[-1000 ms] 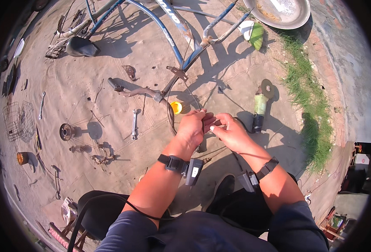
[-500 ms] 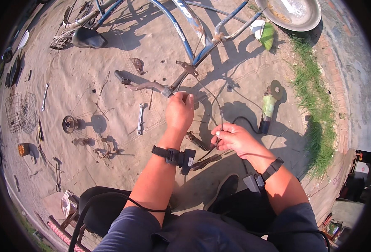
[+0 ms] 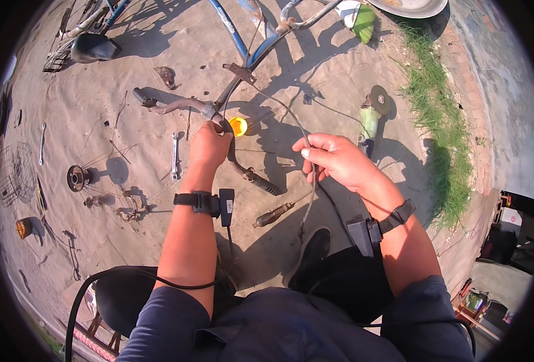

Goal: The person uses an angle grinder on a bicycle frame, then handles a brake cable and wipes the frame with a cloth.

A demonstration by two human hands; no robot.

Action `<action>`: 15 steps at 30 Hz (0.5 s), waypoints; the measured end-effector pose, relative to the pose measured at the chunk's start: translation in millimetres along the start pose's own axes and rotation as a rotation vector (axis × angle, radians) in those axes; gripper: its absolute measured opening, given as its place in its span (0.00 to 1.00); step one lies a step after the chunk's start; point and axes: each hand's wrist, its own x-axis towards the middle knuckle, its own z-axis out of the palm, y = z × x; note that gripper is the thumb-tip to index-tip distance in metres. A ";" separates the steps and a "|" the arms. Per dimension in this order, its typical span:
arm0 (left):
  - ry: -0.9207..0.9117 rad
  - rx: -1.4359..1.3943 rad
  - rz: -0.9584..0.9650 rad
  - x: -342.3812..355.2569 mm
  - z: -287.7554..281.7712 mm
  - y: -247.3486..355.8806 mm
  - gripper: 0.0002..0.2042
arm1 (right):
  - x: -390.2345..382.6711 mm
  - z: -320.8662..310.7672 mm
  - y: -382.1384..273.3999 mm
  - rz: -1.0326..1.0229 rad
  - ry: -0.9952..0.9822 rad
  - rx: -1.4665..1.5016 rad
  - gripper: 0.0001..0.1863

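Observation:
A rusty bicycle handlebar (image 3: 179, 106) with dark grips extends from the front of a blue bicycle frame (image 3: 233, 36). My left hand (image 3: 211, 145) is closed around the handlebar just below its stem. From a rusty bracket near the stem, a thin dark brake cable (image 3: 282, 105) arcs toward me. Thumb and fingers of my right hand (image 3: 337, 160) pinch this cable, right of the handlebar. Beyond my left hand, a round yellow thing (image 3: 238, 127) shows on the ground. Nearer my feet lies a screwdriver (image 3: 273, 215).
An angle grinder (image 3: 369, 120) lies to the right, before a strip of grass (image 3: 436, 120). On the left are a wrench (image 3: 175, 157), a second wrench (image 3: 42, 145), a wheel hub (image 3: 77, 178) and a wire basket (image 3: 14, 172). A metal basin (image 3: 412, 7) stands far right.
My view has shifted, so the scene sits farther left and higher. My left hand has moved left, exposing the yellow thing. My right hand has gone farther from me, still pinching the cable.

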 end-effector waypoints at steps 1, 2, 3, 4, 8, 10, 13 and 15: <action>-0.004 -0.012 0.005 0.4 1.1 -1.6 0.21 | 0.2 -1.4 -0.3 0.000 0.007 -0.023 0.15; -0.009 -0.016 -0.002 0.5 1.5 -1.4 0.19 | 0.3 -2.9 -0.2 -0.001 0.014 -0.045 0.16; -0.014 -0.019 -0.011 0.6 1.4 -1.4 0.18 | 0.3 -4.0 -0.2 -0.003 0.020 -0.067 0.16; -0.019 -0.023 -0.020 0.7 0.8 -2.0 0.17 | -0.1 -4.5 -0.7 0.002 0.027 -0.082 0.16; -0.193 -0.232 -0.124 4.2 -10.6 -14.4 0.12 | -0.9 -5.5 -3.2 0.014 0.055 -0.148 0.15; -0.246 -0.274 -0.116 5.9 -16.9 -21.7 0.10 | -1.1 -5.1 -2.4 0.021 0.063 -0.175 0.16; -0.361 -0.301 -0.149 2.0 -33.5 -24.3 0.07 | 0.0 -5.9 -0.6 0.026 0.069 -0.207 0.16; -0.414 -0.302 -0.143 0.0 -41.9 -23.8 0.06 | 0.7 -4.7 -0.1 0.023 0.073 -0.238 0.16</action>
